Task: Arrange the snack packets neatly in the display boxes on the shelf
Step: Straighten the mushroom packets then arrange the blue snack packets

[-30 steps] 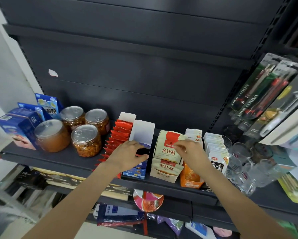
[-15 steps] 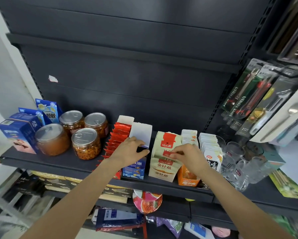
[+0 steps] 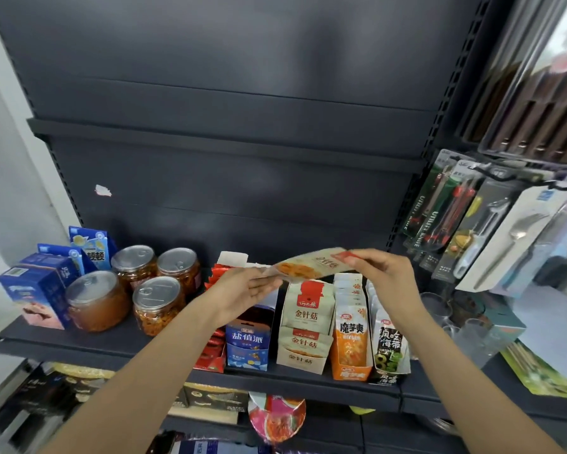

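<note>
Packet: beige snack packet, red top edge, held flat-ish in the air above the display boxes, tilted up to the right.
Right hand: fingers pinched on packet's red end.
Left hand: palm up, fingers loosely open, tips under/touching packet's left end.
Below: beige display box w/ same packets standing upright; orange box just right, dark seaweed box beyond, blue box left.
Shelf: dark; four clear jars w/ foil lids further left.
</note>
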